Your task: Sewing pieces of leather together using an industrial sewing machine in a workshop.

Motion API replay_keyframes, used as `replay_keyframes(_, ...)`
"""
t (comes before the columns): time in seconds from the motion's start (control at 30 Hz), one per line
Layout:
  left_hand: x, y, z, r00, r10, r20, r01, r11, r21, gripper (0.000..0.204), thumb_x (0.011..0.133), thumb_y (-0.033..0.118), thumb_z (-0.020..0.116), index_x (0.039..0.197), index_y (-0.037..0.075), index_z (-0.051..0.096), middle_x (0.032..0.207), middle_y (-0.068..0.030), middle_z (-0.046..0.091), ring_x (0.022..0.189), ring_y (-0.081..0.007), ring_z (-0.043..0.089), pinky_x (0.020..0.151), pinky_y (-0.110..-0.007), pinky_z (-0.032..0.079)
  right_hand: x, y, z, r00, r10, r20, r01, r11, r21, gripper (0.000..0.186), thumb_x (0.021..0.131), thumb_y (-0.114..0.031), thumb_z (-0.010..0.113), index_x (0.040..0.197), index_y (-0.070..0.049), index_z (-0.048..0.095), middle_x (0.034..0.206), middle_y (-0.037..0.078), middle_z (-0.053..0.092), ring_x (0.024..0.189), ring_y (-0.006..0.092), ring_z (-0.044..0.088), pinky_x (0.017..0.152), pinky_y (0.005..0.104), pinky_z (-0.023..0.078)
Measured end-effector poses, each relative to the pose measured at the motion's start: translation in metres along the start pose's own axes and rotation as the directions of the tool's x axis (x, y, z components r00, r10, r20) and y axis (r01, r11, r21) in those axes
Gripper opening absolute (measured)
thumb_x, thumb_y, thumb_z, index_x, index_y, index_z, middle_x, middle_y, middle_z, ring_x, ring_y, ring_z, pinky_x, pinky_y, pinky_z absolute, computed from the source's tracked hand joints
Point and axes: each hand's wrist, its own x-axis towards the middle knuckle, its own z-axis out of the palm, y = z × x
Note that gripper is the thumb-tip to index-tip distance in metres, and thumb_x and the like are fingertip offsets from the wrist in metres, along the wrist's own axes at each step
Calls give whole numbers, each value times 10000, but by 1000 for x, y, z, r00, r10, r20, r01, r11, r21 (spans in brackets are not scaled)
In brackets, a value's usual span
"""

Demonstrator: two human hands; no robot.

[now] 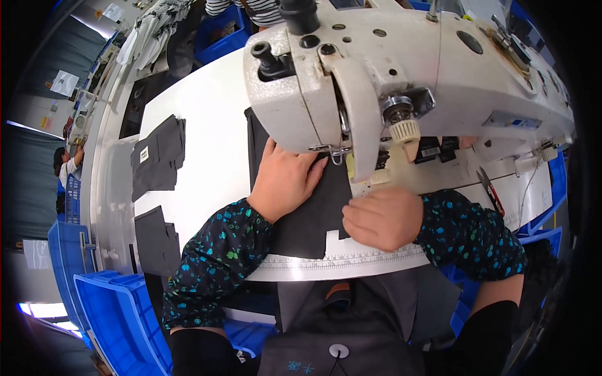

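A dark grey fabric piece point(307, 229) lies on the white table under the head of a white sewing machine point(282, 106). My left hand point(285, 182) rests flat on this fabric, left of the needle area, thumb spread from the fingers. The machine head partly hides its fingertips. At the fabric's right edge, near the front of the table, my right hand point(384, 219) is closed with its fingers curled under. What it grips, if anything, is hidden. Patterned dark sleeve covers are on both forearms.
Two stacks of dark fabric pieces point(160, 153) lie on the left. Red-handled snips point(491, 191) and dark labels point(429, 150) sit right of the needle. A measuring tape point(301, 266) runs along the front edge. Blue bins point(119, 319) stand lower left. Other people appear at the far left and top.
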Motion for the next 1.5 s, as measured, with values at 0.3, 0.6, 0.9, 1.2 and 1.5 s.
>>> replay_keyframes(0.3, -37, 40, -9, 999, -11, 54, 8, 999, 39, 413, 922, 232, 670, 1298, 74, 605, 1352, -84, 582, 1300, -309, 518, 1090, -574, 379, 2, -15, -13, 996, -33, 86, 33, 999, -3, 216, 685, -135, 702, 869, -21, 689, 901, 99, 683, 653, 131, 595, 510, 239, 428)
replay_keyframes(0.6, -20, 21, -5, 997, -11, 80, 9, 1000, 28, 397, 917, 223, 665, 1284, 82, 613, 1287, -91, 602, 1222, -311, 549, 1086, -584, 374, 2, -4, 1, 988, 153, -7, -153, 988, -19, 127, 712, -148, 655, 803, -65, 623, 724, 17, 503, 617, 150, 557, 522, 293, 460)
replay_keyframes(0.9, 3, -5, 3, 999, 38, 2, -38, 999, -20, 206, 905, 202, 635, 1066, 97, 710, 1048, -115, 679, 1083, -331, 601, 973, -486, 406, 1, 15, 7, 955, 289, 73, -288, 957, -19, 123, 778, -142, 646, 873, -69, 618, 814, 52, 588, 564, 247, 578, 506, 390, 460)
replay_keyframes(1.2, 8, -13, 1, 991, 16, 132, -15, 1000, -6, 202, 924, 197, 593, 1063, 115, 714, 1060, -105, 679, 1099, -321, 588, 1040, -500, 350, 3, -1, 5, 871, 483, 89, -490, 866, 104, 229, 890, -236, 690, 990, -32, 664, 952, 111, 665, 783, 286, 651, 626, 414, 532)
replay_keyframes(1.5, 29, -27, 3, 996, 89, -30, -91, 991, -101, 270, 887, 206, 638, 1127, 102, 706, 1153, -122, 678, 1162, -346, 584, 1062, -484, 378, -10, 9, 24, 804, 594, 35, -590, 803, -81, 353, 888, -369, 733, 913, -20, 695, 737, 148, 601, 642, 327, 610, 536, 441, 457)
